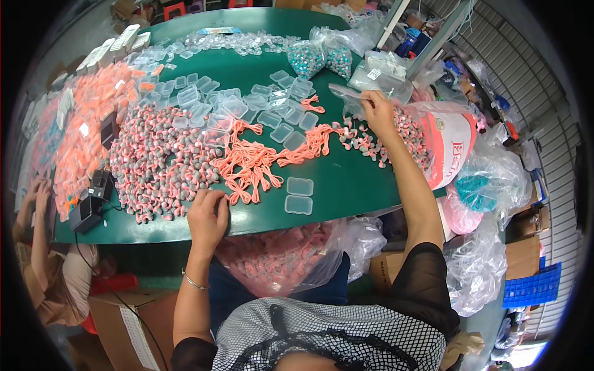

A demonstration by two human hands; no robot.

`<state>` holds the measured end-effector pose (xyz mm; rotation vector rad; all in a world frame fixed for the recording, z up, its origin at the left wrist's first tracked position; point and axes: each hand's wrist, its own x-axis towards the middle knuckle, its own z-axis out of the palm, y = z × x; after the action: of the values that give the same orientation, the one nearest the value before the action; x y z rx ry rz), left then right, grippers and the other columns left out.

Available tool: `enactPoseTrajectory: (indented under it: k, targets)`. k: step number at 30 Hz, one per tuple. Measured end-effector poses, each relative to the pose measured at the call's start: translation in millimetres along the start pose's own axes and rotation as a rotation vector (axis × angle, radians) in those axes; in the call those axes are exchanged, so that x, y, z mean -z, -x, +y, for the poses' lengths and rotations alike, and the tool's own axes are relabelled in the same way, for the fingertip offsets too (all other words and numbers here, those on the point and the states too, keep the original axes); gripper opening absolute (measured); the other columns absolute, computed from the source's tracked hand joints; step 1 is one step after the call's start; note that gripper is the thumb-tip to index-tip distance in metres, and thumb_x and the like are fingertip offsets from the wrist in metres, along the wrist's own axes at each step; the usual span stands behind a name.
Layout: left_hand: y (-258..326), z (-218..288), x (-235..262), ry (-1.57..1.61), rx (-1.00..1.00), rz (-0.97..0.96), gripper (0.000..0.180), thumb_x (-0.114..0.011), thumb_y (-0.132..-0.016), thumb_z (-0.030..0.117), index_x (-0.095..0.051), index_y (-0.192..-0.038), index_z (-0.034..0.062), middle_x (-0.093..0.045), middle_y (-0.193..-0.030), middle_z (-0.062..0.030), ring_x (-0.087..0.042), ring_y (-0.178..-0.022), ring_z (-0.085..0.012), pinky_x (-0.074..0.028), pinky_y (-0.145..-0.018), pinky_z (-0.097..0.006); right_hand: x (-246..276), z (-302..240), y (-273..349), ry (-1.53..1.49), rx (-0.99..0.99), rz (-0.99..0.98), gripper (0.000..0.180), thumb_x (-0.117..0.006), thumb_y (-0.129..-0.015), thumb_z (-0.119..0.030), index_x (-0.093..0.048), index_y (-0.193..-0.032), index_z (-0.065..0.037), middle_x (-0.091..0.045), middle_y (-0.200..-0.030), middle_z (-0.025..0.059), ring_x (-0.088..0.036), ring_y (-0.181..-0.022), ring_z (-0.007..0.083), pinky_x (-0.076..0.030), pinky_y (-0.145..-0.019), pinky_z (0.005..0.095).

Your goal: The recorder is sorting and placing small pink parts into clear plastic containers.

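Observation:
My left hand (207, 214) rests at the table's near edge with its fingers curled in, beside a large heap of grey and pink earplug-like pieces (164, 164). Whatever its fingertips hold, if anything, is hidden. Just right of it lie bundled pink-orange cords (250, 164). My right hand (378, 112) reaches far to the right, its fingers closed on the edge of a clear plastic bag (345, 93). Below that hand, more grey and pink pieces spill from a pink and white bag (448, 143). An opened clear plastic case (299, 195) lies flat before me.
Clear cases (272, 102) are scattered across the green table (352, 179). Bags of teal and grey pieces (318, 60) stand at the back. Orange packs (93, 117) and a black device (90, 207) lie left, near another person's hands (40, 191). A filled bag (281, 253) sits at my lap.

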<state>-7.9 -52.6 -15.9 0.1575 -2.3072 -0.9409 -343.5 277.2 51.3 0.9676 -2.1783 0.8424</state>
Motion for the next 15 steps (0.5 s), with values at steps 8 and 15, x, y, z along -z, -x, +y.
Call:
enactPoseTrajectory:
  k: [8,15]
  targets:
    - [0,3,1,-0.016,0.008,0.006,0.009,-0.067,-0.082,0.001,-0.066,-0.091,0.0029,-0.060,-0.082,-0.0118,-0.062,-0.068,-0.0280,-0.048,-0.060,-0.036,-12,59,-21,-0.119,-0.301,0.091,0.016,-0.065,-0.084,-0.004,-0.067,-0.100,-0.001,-0.067,-0.099,0.0147,-0.067,-0.086,0.0277,-0.053,-0.076,0.0332]
    - [3,1,3,-0.031,-0.007,0.023,0.010,-0.067,-0.081,0.001,-0.066,-0.090,0.0033,-0.061,-0.084,-0.0120,-0.062,-0.070,-0.0301,-0.049,-0.062,-0.037,-31,67,-27,0.533,-0.306,0.179,0.045,-0.072,-0.078,-0.018,-0.061,-0.121,-0.009,-0.060,-0.122,0.0154,-0.054,-0.118,0.0344,-0.045,-0.097,0.0476]
